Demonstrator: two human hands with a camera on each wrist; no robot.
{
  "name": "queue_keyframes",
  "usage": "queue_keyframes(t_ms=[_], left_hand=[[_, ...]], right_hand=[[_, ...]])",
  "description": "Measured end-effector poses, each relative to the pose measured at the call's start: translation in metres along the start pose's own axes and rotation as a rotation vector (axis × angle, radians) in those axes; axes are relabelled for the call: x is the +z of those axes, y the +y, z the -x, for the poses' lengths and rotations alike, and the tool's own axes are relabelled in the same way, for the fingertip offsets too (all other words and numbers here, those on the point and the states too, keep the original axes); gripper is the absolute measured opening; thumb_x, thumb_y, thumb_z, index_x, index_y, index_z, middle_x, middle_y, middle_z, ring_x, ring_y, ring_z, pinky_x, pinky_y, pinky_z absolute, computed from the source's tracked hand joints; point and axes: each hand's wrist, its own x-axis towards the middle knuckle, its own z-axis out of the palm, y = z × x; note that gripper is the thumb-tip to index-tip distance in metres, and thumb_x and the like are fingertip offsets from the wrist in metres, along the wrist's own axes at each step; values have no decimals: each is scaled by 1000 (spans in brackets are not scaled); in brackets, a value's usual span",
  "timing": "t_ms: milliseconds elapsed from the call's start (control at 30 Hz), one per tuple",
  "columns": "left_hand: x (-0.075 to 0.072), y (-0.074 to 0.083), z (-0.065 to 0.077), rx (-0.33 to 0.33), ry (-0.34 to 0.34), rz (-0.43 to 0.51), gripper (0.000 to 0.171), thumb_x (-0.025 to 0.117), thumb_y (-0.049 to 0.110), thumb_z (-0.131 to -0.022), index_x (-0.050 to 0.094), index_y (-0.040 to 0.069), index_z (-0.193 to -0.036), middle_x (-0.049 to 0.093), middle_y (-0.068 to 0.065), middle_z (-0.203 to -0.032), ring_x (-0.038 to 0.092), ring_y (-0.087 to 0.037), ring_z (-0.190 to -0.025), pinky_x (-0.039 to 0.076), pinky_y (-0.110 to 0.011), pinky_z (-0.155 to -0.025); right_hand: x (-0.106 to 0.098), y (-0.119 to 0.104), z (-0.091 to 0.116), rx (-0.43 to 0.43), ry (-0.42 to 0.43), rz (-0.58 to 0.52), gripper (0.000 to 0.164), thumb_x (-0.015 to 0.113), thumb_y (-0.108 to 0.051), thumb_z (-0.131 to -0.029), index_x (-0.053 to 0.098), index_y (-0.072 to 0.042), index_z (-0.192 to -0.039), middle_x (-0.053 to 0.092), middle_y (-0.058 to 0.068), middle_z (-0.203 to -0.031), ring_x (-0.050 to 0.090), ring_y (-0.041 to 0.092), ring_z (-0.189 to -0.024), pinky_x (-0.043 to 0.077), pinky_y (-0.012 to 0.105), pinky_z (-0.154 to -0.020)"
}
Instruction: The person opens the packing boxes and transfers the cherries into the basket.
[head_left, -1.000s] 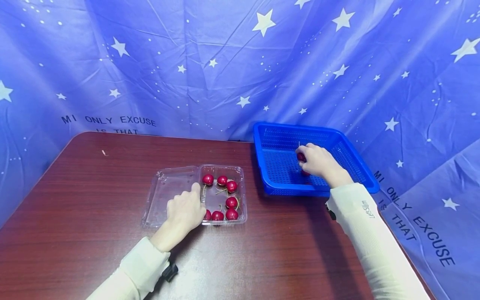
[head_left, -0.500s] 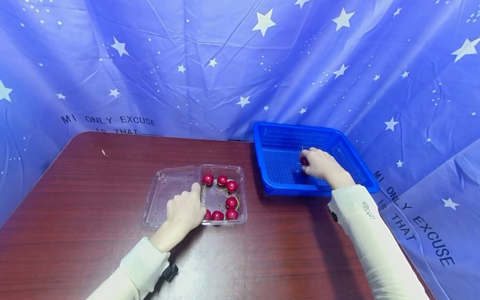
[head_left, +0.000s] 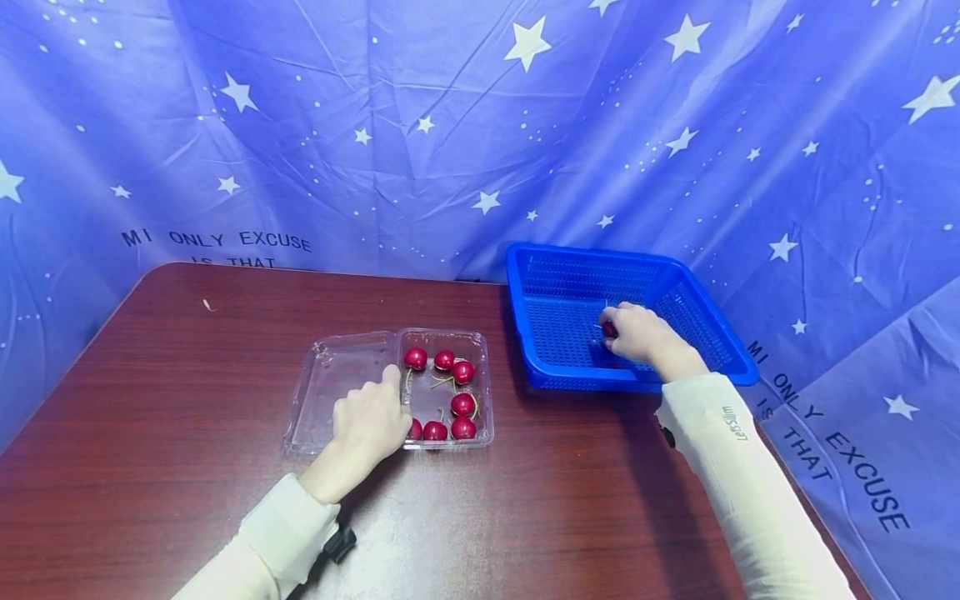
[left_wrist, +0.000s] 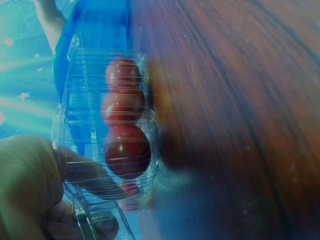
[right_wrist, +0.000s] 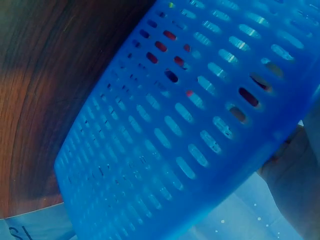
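Observation:
My left hand (head_left: pixel 371 421) grips the near left side of a clear plastic clamshell box (head_left: pixel 491 392), its thumb inside the wall in the left wrist view. The box's lid (head_left: pixel 333 379) lies folded out to the left. Several red cherries (head_left: pixel 463 406) with stems lie along the box's sides. Over in the blue basket (head_left: pixel 522 337), my right hand (head_left: pixel 643 335) pinches a dark red cherry (head_left: pixel 609 330) low near the floor. Through the slots of the basket wall (right_wrist: pixel 172 125), the right wrist view shows red patches; how many cherries these are is hidden.
The brown wooden table (head_left: pixel 480 517) carries both containers, with a gap between box and basket. A small pale scrap (head_left: pixel 208 305) lies at the back left. A blue star-printed curtain (head_left: pixel 420 167) hangs behind the table and along its right side.
Inside the basket, my right hand has shifted slightly right and lower with the cherry. Another cherry seen beneath it earlier is now hidden by the hand. My left hand and the box stay put.

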Motion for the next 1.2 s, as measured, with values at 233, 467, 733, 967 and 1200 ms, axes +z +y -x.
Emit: queue_keyframes(t_ms=[233, 467, 733, 967, 1200], left_hand=[[0, 0, -1, -6, -8, -2, 23, 58, 17, -80, 48, 4, -94, 68, -25, -74, 66, -44, -66, 49, -52, -50], [1, -1, -1, -5, -10, 0, 23, 59, 18, -80, 48, 4, -94, 68, -24, -74, 66, -43, -66, 49, -52, -49], [1, -1, -1, 1, 3, 4, 22, 59, 17, -79, 48, 4, -93, 68, -25, -73, 65, -44, -65, 48, -52, -48], [0, -1, 0, 4, 15, 4, 22, 59, 17, -78, 48, 3, -92, 69, -25, -74, 66, -44, -65, 49, -54, -48], [0, -1, 0, 6, 20, 5, 22, 59, 17, -78, 48, 4, -91, 68, -24, -72, 65, -44, -63, 48, -52, -47]], right_hand=[[4, -1, -1, -21, -17, -2, 25, 64, -5, -84, 63, 5, -107, 64, 25, -99, 58, 38, -91, 48, 56, -81], [8, 1, -3, -16, -64, -9, 32, 65, -5, -84, 61, 8, -113, 66, 28, -100, 60, 39, -94, 51, 56, -80], [9, -1, -4, 6, -119, -33, 36, 65, -5, -83, 61, 8, -117, 68, 32, -107, 62, 42, -96, 49, 58, -85], [5, -2, -3, 12, -104, -39, 37, 66, -4, -81, 62, 6, -117, 68, 33, -110, 62, 40, -92, 50, 58, -82], [-1, -3, -1, 18, -103, -59, 38, 65, -3, -82, 62, 6, -118, 66, 33, -115, 60, 43, -101, 47, 61, -87]])
